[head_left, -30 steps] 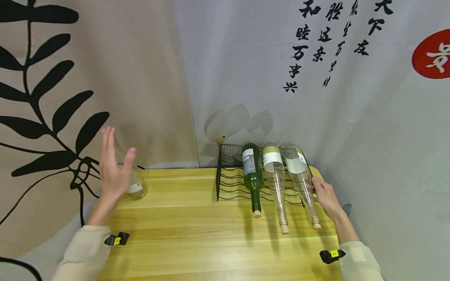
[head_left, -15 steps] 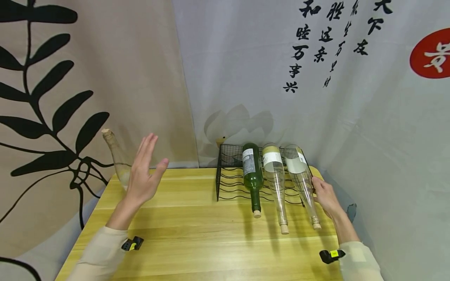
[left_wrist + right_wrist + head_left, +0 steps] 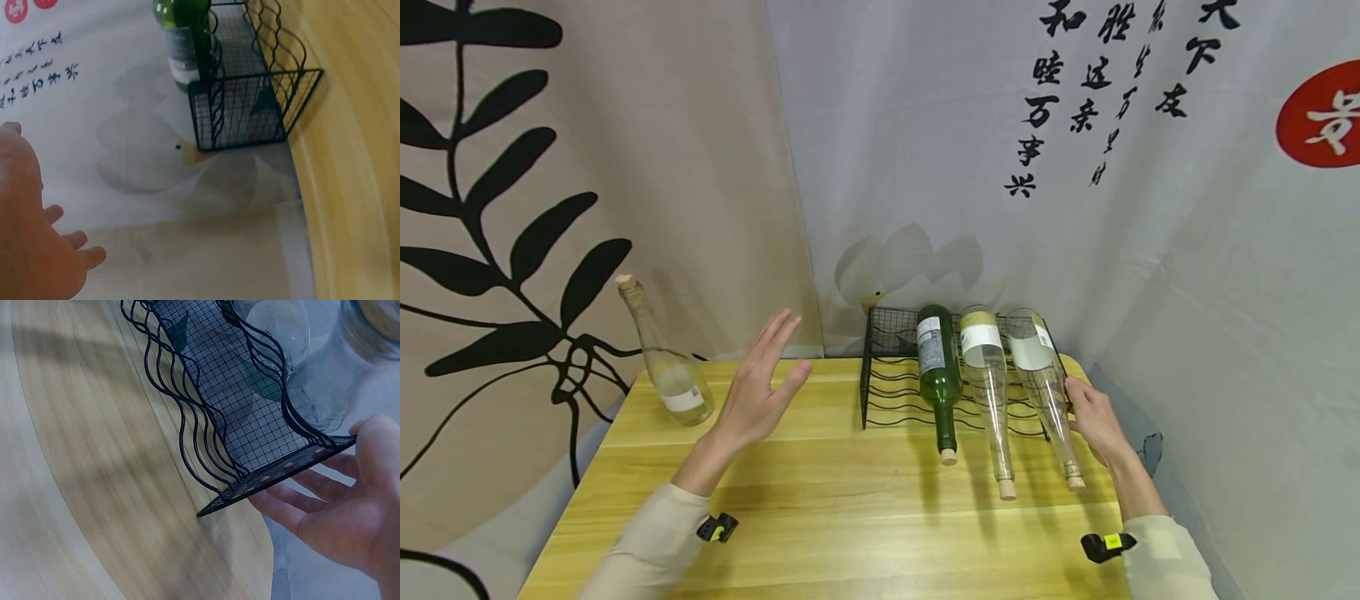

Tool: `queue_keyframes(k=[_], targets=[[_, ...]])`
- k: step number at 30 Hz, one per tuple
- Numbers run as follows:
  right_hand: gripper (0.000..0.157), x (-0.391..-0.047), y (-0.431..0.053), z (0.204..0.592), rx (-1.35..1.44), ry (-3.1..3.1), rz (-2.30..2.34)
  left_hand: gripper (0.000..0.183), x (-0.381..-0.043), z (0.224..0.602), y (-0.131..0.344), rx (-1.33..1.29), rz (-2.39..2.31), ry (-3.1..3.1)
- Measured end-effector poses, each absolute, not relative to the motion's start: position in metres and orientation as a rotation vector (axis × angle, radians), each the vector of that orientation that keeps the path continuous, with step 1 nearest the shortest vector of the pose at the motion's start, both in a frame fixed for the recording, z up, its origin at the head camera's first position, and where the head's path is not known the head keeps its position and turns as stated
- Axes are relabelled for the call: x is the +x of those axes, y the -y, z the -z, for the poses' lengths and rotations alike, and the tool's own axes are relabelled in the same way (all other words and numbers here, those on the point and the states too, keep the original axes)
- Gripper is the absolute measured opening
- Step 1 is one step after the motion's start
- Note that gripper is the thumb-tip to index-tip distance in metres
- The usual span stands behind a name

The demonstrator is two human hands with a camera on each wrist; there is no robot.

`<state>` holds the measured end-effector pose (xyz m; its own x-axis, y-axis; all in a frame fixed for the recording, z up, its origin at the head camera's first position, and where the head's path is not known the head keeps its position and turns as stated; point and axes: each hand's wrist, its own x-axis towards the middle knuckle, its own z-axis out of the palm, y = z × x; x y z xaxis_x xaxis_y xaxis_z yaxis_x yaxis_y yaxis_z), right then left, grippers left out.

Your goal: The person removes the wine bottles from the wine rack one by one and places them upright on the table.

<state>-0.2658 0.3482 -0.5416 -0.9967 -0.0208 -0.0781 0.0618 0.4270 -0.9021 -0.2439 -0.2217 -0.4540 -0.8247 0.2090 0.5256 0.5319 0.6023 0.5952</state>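
My left hand (image 3: 758,393) is in the air over the left half of the table, fingers straight, thumb spread, holding nothing. Just left of it a clear corked bottle (image 3: 679,385) with a white label stands upright. At the right, my right hand (image 3: 1095,415) holds the side panel of a black wire wine rack (image 3: 887,392); in the right wrist view the thumb lies at the panel's top edge and the fingers behind its mesh. Lying on the rack, necks toward me, are a green bottle (image 3: 940,375) and two clear bottles, one in the middle (image 3: 985,358) and one rightmost (image 3: 1037,367).
The wooden table (image 3: 820,517) has its back edge against a hanging cloth (image 3: 910,167) printed with black leaves and writing. Another grey cloth side (image 3: 1262,350) rises along the right. The corked bottle necks overhang the rack's front.
My left hand has moved right, away from the standing clear bottle, which now shows fully. My right hand and the rack have stayed in place.
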Motion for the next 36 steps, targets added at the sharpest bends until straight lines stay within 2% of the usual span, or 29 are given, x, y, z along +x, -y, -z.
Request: queue_keyframes(k=[13, 36], targets=[[0.081, -0.265, -0.349, 0.543, 0.029, -2.577, 1.657, 0.069, -0.248, 0.486, 0.184, -0.648, 1.278, 2.522], [0.082, -0.264, -0.348, 0.542, 0.021, -2.575, 1.657, 0.068, -0.256, 0.535, 0.146, -0.466, 1.701, 2.545]])
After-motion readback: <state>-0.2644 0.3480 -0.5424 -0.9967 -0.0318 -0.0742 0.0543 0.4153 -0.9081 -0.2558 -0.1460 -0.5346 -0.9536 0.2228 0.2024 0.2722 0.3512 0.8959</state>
